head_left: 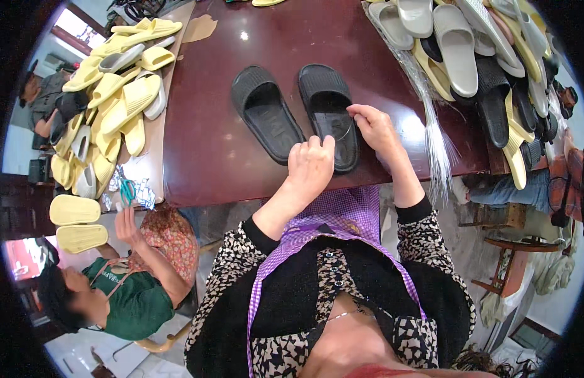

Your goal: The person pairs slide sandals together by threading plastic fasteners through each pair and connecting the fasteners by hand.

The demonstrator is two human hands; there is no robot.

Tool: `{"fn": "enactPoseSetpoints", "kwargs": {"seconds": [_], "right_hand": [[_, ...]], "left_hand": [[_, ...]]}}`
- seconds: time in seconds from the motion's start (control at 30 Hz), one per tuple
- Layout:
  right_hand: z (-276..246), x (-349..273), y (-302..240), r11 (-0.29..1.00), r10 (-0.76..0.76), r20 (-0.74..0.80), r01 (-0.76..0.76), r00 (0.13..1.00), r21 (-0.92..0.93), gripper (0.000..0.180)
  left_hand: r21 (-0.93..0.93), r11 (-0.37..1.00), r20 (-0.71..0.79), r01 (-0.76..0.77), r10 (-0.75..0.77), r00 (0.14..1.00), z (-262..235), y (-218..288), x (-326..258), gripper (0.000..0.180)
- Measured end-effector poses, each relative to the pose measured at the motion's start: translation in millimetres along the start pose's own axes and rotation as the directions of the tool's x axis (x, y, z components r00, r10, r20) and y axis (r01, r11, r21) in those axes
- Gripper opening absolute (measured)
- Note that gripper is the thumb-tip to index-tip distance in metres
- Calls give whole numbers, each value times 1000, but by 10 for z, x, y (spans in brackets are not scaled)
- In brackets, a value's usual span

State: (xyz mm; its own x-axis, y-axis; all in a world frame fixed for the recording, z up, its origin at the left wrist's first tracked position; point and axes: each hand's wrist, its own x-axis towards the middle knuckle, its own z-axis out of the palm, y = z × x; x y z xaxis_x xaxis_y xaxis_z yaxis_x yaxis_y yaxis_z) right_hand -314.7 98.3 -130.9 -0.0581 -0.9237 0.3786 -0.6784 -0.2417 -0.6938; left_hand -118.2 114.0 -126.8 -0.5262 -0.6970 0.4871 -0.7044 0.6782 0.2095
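Note:
A pair of black slide sandals lies on the dark red table in front of me, the left slide point(266, 116) and the right slide point(329, 113) side by side with toes pointing away. Over the heel part of the right slide, my left hand point(311, 165) is closed, thumb against curled fingers. My right hand point(377, 129) pinches at that slide's right edge, beside the strap. A thin clear strand point(346, 131) curves between the two hands; its ends are hidden in the fingers.
Clear strands point(438, 138) hang over the table point(204, 138) edge at right, beside piled grey, black and yellow slides point(455, 47). Yellow and grey slides point(131, 101) are heaped at left. There a co-worker point(131, 290) reaches toward teal-handled scissors point(127, 189).

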Motion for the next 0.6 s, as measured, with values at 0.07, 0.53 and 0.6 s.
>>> {"fn": "enactPoseSetpoints", "kwargs": {"seconds": [0.07,0.53,0.6], "right_hand": [[2,3,-4,1000,-2,1,2,1000,-14,21],[161,77,-42,958,-151,28,154,988,-244,12],[223,87,-84,940,-187,40,191,981,-283,12]], "left_hand": [[22,999,-7,-41,41,999,-46,46,-8,3],[32,999,-92,-17,20,996,-275,88,-35,15],[61,998,-70,-6,10,997,-361,97,-82,15]]}}
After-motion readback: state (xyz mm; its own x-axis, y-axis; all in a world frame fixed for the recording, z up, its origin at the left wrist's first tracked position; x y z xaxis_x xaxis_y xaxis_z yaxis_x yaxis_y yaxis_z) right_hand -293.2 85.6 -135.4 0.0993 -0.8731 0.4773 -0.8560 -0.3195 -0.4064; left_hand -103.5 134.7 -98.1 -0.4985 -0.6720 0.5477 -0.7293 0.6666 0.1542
